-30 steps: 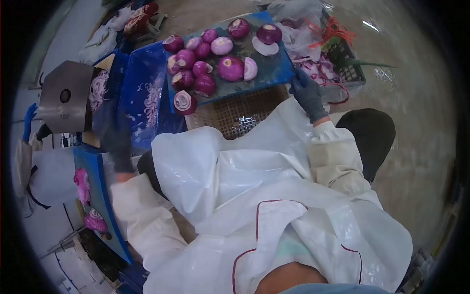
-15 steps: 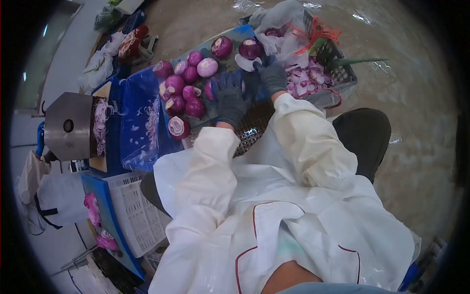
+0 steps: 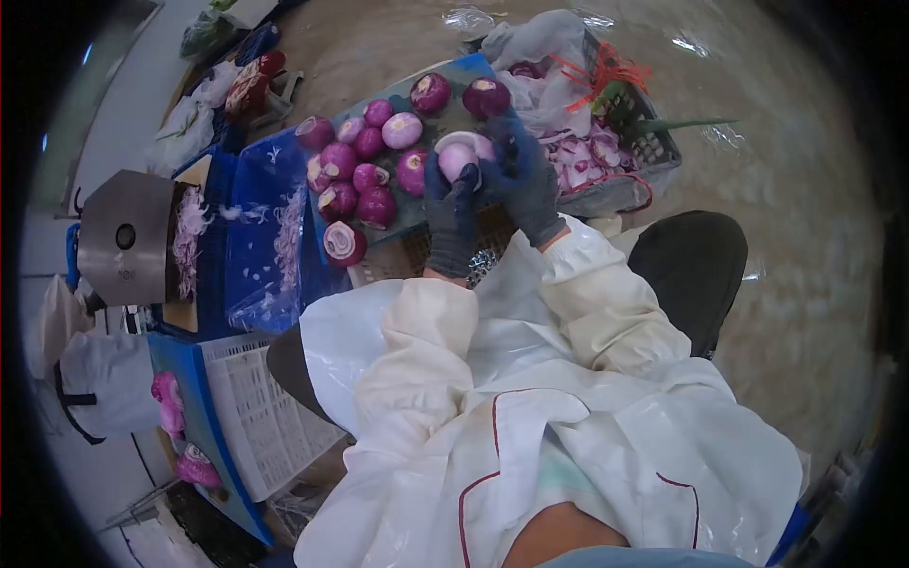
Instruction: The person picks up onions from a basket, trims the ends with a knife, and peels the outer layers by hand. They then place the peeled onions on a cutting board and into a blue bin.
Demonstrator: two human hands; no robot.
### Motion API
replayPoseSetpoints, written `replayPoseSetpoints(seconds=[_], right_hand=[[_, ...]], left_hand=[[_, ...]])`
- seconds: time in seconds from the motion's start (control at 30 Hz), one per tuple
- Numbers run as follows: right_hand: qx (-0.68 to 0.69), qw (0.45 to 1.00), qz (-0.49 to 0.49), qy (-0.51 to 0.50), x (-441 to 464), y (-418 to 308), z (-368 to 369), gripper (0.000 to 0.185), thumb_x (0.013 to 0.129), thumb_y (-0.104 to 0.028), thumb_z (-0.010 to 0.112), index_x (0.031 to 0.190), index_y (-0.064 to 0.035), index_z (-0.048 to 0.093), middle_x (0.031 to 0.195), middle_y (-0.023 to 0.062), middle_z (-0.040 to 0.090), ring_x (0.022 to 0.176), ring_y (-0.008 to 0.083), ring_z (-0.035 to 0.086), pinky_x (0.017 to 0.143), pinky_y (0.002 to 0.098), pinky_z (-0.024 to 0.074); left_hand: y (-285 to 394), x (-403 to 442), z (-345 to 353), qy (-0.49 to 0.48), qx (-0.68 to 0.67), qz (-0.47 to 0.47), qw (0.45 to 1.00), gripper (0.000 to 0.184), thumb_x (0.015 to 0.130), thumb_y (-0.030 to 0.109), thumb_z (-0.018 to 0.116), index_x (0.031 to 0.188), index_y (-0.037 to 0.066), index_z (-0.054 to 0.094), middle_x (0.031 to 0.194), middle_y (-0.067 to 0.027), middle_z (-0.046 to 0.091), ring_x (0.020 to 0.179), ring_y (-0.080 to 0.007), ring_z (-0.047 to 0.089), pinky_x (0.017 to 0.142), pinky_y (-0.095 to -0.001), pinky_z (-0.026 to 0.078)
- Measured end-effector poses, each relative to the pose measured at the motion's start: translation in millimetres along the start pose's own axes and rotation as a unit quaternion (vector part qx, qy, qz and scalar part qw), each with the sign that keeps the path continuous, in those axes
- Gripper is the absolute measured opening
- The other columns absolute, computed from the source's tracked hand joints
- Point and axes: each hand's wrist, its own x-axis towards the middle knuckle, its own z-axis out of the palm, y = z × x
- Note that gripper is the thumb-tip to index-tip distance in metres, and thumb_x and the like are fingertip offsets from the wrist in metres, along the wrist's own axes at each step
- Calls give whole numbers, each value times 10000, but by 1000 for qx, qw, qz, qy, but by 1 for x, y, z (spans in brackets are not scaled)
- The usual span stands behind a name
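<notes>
Both my hands wear dark grey gloves over the near right part of the blue cutting board [image 3: 417,213]. My left hand [image 3: 452,222] is wrapped round the near left side of a pale onion piece [image 3: 457,158]. From the right, my right hand [image 3: 527,185] closes on the same piece, with a white cut edge showing at its top. Several whole purple onions [image 3: 377,207] lie on the board left of my hands. Two more [image 3: 486,97] sit at its far right. A halved onion [image 3: 345,244] shows its rings at the near left corner.
A crate of onion skins and plastic [image 3: 587,156] stands right of the board. To the left are a blue bin with onion shreds [image 3: 289,237] and a metal slicer [image 3: 128,237]. A white crate [image 3: 270,417] and another blue board [image 3: 204,407] are nearer. A co-worker's sleeve [image 3: 62,322] shows far left.
My left hand first moved from over the blue bin to the board, and my right hand left the board's right edge. Now both have come together around an onion piece. The view has shifted slightly.
</notes>
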Motion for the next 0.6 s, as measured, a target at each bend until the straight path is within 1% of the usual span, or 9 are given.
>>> replayPoseSetpoints(seconds=[0.1, 0.2, 0.3, 0.33, 0.4, 0.5, 0.53, 0.57, 0.6], right_hand=[[-39, 987, -143, -53, -5, -12, -1, 587, 730, -196, 725, 1286, -127, 550, 1037, 122, 633, 910, 307, 634, 745, 398, 522], [-96, 968, -213, -87, -2, -35, -8, 527, 776, -195, 731, 1274, -132, 574, 1054, 119, 657, 857, 280, 661, 715, 368, 540], [-91, 949, -257, -159, 1, -55, -16, 530, 770, -183, 732, 1273, -117, 576, 1003, 140, 663, 825, 314, 650, 698, 377, 538], [-63, 951, -241, -183, 1, -61, -18, 528, 780, -172, 724, 1281, -111, 568, 998, 137, 666, 821, 296, 654, 694, 374, 536], [-8, 951, -209, -230, 1, -70, -19, 523, 801, -151, 710, 1297, -100, 551, 989, 132, 674, 815, 260, 660, 684, 368, 533], [171, 967, -179, -61, -1, -62, -2, 537, 836, -137, 691, 1337, -85, 504, 1018, 92, 687, 815, 185, 656, 664, 339, 527], [236, 964, -58, -110, 0, -58, -5, 496, 847, -145, 690, 1307, -67, 523, 983, 72, 682, 806, 175, 646, 671, 337, 522], [296, 940, 66, -157, 1, -51, -14, 457, 858, -152, 688, 1278, -49, 541, 948, 51, 678, 796, 164, 636, 677, 335, 517], [349, 896, 188, -199, 2, -46, -18, 420, 869, -159, 687, 1248, -30, 559, 913, 31, 673, 787, 154, 626, 684, 333, 512]], left_hand=[[7, -7, -5, -61, -151, 14, 986, 605, 870, 82, 594, 1418, 82, 337, 1348, -131, 447, 1197, -275, 496, 1009, -393, 437], [12, -14, -12, -84, -249, 17, 965, 598, 880, 119, 567, 1431, 113, 335, 1355, -135, 436, 1193, -306, 498, 1016, -421, 432], [14, -15, -21, -79, -374, -35, 923, 574, 876, 202, 562, 1411, 108, 377, 1347, -141, 452, 1207, -313, 492, 1026, -458, 419], [15, -15, -25, -77, -425, -58, 900, 569, 874, 232, 563, 1401, 102, 394, 1341, -144, 462, 1212, -313, 490, 1029, -472, 413], [22, -9, -35, -110, -398, -55, 909, 517, 883, 260, 554, 1352, 75, 441, 1314, -145, 491, 1213, -312, 492, 1040, -497, 397], [49, -14, -15, -105, -388, -36, 915, 461, 896, 256, 560, 1295, 39, 484, 1267, -148, 533, 1176, -297, 524, 1011, -502, 430], [56, -18, -5, -93, -391, -27, 915, 444, 900, 248, 565, 1279, 27, 493, 1250, -149, 546, 1157, -290, 540, 993, -498, 450], [48, -16, -8, -95, -76, 104, 987, 401, 915, 215, 563, 1267, 32, 503, 1232, -141, 557, 1121, -274, 562, 941, -465, 491], [44, -14, -6, -22, 240, 222, 945, 360, 929, 182, 560, 1255, 37, 513, 1213, -133, 569, 1085, -259, 584, 889, -433, 531]])
